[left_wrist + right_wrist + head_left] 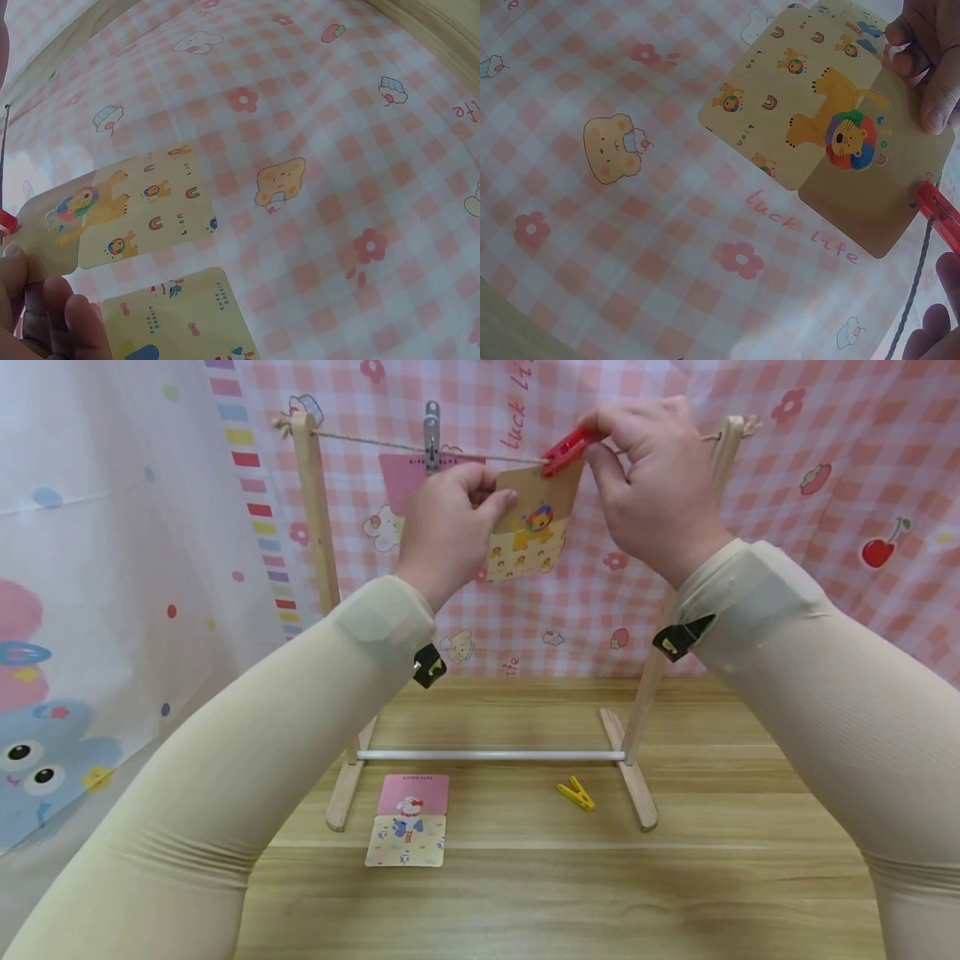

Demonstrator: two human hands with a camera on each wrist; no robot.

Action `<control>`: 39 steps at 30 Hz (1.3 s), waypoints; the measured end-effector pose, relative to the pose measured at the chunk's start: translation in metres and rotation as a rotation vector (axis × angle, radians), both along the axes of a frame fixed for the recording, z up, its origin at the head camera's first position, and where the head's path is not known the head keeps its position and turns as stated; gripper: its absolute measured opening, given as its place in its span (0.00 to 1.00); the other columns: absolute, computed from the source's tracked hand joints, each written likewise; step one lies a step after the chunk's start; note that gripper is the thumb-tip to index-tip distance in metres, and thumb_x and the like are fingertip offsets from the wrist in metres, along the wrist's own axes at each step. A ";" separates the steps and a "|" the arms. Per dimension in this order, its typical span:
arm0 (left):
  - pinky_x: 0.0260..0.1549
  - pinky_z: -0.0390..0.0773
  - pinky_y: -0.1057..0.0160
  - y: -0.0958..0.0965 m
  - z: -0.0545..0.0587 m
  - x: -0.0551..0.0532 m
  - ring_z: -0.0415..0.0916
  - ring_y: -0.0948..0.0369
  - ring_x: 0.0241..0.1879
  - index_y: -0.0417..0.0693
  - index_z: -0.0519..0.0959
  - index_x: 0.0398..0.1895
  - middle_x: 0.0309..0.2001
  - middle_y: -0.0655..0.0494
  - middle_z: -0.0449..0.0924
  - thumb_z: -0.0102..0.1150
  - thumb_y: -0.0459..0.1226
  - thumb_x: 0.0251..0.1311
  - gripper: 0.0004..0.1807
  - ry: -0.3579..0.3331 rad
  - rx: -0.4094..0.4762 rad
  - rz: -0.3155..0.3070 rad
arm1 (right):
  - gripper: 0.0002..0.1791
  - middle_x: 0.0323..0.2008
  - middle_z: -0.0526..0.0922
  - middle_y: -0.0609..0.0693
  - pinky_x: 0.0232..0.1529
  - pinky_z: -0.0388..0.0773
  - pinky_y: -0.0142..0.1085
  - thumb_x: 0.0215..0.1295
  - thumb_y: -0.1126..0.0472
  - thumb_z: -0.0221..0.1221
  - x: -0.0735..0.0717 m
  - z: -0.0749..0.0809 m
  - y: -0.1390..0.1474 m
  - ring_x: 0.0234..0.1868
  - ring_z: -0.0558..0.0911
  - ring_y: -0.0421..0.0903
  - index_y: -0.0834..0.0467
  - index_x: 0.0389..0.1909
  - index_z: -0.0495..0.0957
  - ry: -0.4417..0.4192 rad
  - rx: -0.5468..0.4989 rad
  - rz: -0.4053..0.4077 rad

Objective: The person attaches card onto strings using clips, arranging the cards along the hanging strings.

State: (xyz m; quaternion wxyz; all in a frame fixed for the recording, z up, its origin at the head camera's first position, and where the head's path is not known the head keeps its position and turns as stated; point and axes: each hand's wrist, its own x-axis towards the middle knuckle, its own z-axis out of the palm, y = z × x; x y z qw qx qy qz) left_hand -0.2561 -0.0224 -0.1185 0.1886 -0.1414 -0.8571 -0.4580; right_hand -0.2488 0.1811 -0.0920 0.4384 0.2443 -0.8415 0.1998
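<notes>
A lion card point(537, 527), tan above and pale yellow below, hangs at the rope point(375, 442). My left hand point(453, 522) pinches its left edge between thumb and fingers. At the card's top edge, my right hand point(656, 481) pinches a red clothespin point(567, 450), whose tip meets the rope and card; in the right wrist view the red clothespin point(939, 214) sits over the card's edge. A grey clip point(431, 437) holds a pink-topped card point(401, 481) on the rope, partly hidden behind my left hand. The left wrist view shows the lion card point(105, 210) beside my fingertips.
The rope runs between two wooden posts point(318, 518), joined low down by a white rod point(487, 755). On the wooden table point(540, 893) lie a pink and yellow rabbit card point(408, 821) and a yellow clothespin point(577, 794). A checked cloth point(555, 618) hangs behind.
</notes>
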 end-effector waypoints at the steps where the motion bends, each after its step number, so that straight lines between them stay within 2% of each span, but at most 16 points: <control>1: 0.52 0.81 0.67 0.000 -0.001 0.000 0.82 0.64 0.50 0.54 0.83 0.50 0.48 0.59 0.86 0.59 0.47 0.75 0.11 0.003 -0.003 0.000 | 0.14 0.56 0.89 0.48 0.61 0.63 0.41 0.81 0.55 0.55 0.000 0.000 0.000 0.59 0.75 0.53 0.56 0.52 0.87 -0.008 0.000 -0.005; 14: 0.48 0.81 0.67 -0.004 -0.005 -0.005 0.82 0.63 0.46 0.54 0.83 0.49 0.46 0.59 0.86 0.59 0.48 0.75 0.11 0.021 -0.010 0.011 | 0.14 0.59 0.87 0.50 0.63 0.63 0.44 0.82 0.56 0.53 0.001 -0.002 -0.003 0.61 0.72 0.54 0.55 0.54 0.86 -0.035 0.056 -0.007; 26: 0.48 0.80 0.66 -0.005 -0.007 -0.003 0.81 0.64 0.47 0.54 0.83 0.48 0.47 0.60 0.87 0.59 0.48 0.76 0.10 0.019 -0.014 -0.004 | 0.15 0.60 0.87 0.49 0.62 0.61 0.43 0.83 0.57 0.52 0.002 -0.002 -0.006 0.60 0.71 0.53 0.55 0.54 0.86 -0.073 0.064 -0.017; 32: 0.53 0.81 0.66 -0.005 -0.008 -0.003 0.82 0.65 0.51 0.55 0.84 0.49 0.50 0.60 0.87 0.59 0.47 0.76 0.10 0.012 -0.012 -0.009 | 0.14 0.60 0.87 0.50 0.67 0.61 0.44 0.82 0.57 0.53 0.001 -0.001 -0.006 0.64 0.72 0.54 0.55 0.54 0.86 -0.074 0.084 -0.004; 39: 0.52 0.81 0.66 -0.005 -0.009 -0.003 0.82 0.64 0.50 0.55 0.84 0.49 0.50 0.60 0.87 0.59 0.48 0.76 0.10 0.015 -0.015 -0.007 | 0.14 0.61 0.86 0.50 0.70 0.60 0.44 0.82 0.57 0.53 0.002 0.001 -0.007 0.66 0.71 0.54 0.54 0.55 0.85 -0.113 0.103 -0.007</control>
